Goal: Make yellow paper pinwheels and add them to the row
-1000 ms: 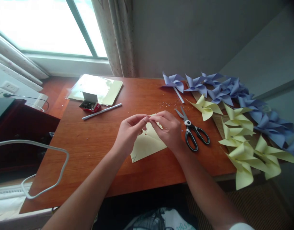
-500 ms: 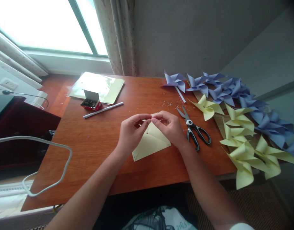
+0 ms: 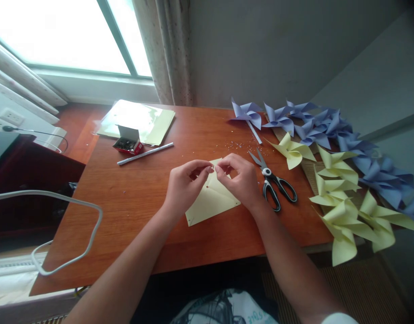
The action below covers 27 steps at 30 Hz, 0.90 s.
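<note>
A pale yellow paper square [image 3: 207, 203] lies on the wooden desk [image 3: 132, 198] in front of me, with small holes near its corners. Both hands hover over its far corner. My left hand [image 3: 186, 185] pinches a tiny shiny thing, perhaps a pin, between thumb and forefinger. My right hand [image 3: 240, 180] meets it fingertip to fingertip and pinches at the same spot. What exactly sits between the fingers is too small to tell.
Black-handled scissors [image 3: 273, 183] lie just right of my right hand. Yellow pinwheels [image 3: 342, 211] and blue pinwheels [image 3: 315, 123] crowd the desk's right side. A small red box of pins [image 3: 128, 144], a white stick [image 3: 145, 154] and a paper sheet pack [image 3: 137, 119] lie at the back left.
The paper has settled flatter on the desk. My fingertips have parted slightly, showing a tiny shiny piece between them. The hands stay in the same place.
</note>
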Each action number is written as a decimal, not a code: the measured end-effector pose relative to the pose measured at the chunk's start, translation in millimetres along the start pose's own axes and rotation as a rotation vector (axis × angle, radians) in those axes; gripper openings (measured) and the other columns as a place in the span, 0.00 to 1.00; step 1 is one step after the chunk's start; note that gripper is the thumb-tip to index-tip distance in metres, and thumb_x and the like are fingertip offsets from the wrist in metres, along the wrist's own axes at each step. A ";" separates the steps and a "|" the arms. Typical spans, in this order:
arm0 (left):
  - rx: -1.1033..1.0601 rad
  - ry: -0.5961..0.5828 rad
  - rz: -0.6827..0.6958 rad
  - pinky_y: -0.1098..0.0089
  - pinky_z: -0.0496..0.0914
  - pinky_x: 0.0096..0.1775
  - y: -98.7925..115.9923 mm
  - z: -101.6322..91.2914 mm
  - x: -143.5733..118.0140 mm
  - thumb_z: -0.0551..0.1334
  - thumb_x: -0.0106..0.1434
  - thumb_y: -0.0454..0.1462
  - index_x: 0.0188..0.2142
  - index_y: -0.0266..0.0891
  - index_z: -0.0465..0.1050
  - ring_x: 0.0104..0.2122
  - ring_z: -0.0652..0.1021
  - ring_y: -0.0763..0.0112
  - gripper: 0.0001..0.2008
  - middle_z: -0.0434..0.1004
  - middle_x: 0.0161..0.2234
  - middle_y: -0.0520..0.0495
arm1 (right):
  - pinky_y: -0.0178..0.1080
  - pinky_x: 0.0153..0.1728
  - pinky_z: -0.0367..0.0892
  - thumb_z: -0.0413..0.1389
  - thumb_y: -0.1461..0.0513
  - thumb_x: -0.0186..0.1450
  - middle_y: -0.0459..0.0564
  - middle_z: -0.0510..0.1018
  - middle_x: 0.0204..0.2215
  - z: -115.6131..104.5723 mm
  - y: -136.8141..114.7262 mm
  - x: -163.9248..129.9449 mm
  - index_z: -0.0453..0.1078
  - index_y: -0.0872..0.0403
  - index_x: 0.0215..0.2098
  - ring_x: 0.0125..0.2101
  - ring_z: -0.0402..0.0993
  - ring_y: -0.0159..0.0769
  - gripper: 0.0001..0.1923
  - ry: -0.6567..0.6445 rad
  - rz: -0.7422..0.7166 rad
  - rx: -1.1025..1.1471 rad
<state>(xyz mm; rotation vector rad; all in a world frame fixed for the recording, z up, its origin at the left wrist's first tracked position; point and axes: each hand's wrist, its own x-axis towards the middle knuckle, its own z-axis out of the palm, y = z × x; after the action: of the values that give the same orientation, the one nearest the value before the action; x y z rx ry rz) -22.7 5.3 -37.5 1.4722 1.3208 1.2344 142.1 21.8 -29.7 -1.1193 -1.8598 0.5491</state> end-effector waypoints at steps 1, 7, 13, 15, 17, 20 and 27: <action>0.005 -0.008 -0.013 0.72 0.70 0.29 -0.6 -0.5 0.1 0.66 0.63 0.40 0.35 0.36 0.81 0.26 0.77 0.71 0.09 0.82 0.29 0.47 | 0.37 0.32 0.68 0.57 0.66 0.65 0.45 0.74 0.27 0.4 0.9 -0.5 0.71 0.51 0.30 0.29 0.71 0.33 0.06 0.001 -0.040 -0.038; 0.127 -0.026 0.016 0.73 0.66 0.28 1.7 -1.6 0.3 0.65 0.63 0.40 0.32 0.37 0.80 0.24 0.74 0.73 0.08 0.79 0.25 0.49 | 0.39 0.36 0.68 0.55 0.65 0.68 0.48 0.77 0.30 4.0 6.6 -4.6 0.71 0.50 0.31 0.33 0.73 0.37 0.07 -0.008 -0.162 -0.206; 0.168 -0.027 0.001 0.74 0.65 0.27 2.6 -3.9 1.3 0.64 0.62 0.38 0.30 0.38 0.77 0.23 0.73 0.73 0.07 0.76 0.23 0.51 | 0.41 0.39 0.70 0.55 0.61 0.70 0.49 0.79 0.33 1.2 3.2 -4.7 0.73 0.49 0.34 0.36 0.75 0.39 0.07 -0.061 -0.138 -0.172; 0.179 -0.008 -0.013 0.74 0.66 0.27 1.9 -6.1 2.3 0.64 0.62 0.39 0.29 0.38 0.77 0.24 0.73 0.73 0.07 0.78 0.24 0.51 | 0.40 0.38 0.70 0.54 0.60 0.71 0.49 0.79 0.33 -4.3 6.5 -2.7 0.74 0.49 0.34 0.35 0.75 0.38 0.09 -0.027 -0.046 -0.153; 0.186 0.008 -0.027 0.74 0.66 0.28 1.2 -8.4 3.5 0.63 0.62 0.39 0.30 0.39 0.77 0.25 0.74 0.72 0.07 0.79 0.26 0.50 | 0.40 0.36 0.69 0.54 0.59 0.70 0.49 0.80 0.32 -10.9 13.9 -0.4 0.75 0.50 0.34 0.33 0.75 0.38 0.10 0.011 0.101 -0.191; 0.188 0.036 -0.047 0.73 0.67 0.29 -0.3 -10.7 5.1 0.63 0.62 0.40 0.30 0.38 0.77 0.26 0.75 0.70 0.08 0.80 0.26 0.48 | 0.42 0.36 0.70 0.59 0.59 0.65 0.49 0.82 0.30 -18.8 26.8 1.9 0.76 0.51 0.37 0.30 0.76 0.40 0.05 -0.065 0.326 -0.272; 0.291 -0.005 -0.066 0.73 0.65 0.28 -9.1 -9.0 6.0 0.63 0.61 0.39 0.30 0.39 0.78 0.26 0.75 0.70 0.08 0.80 0.26 0.49 | 0.41 0.37 0.72 0.65 0.59 0.59 0.46 0.82 0.31 -18.2 30.8 0.1 0.72 0.52 0.50 0.32 0.78 0.37 0.21 -0.241 0.557 -0.012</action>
<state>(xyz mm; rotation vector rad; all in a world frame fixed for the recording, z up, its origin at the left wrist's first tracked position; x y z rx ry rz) -33.6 12.1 -43.4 1.6142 1.5840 1.0277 172.4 36.1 -42.3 -1.6503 -1.7379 1.0243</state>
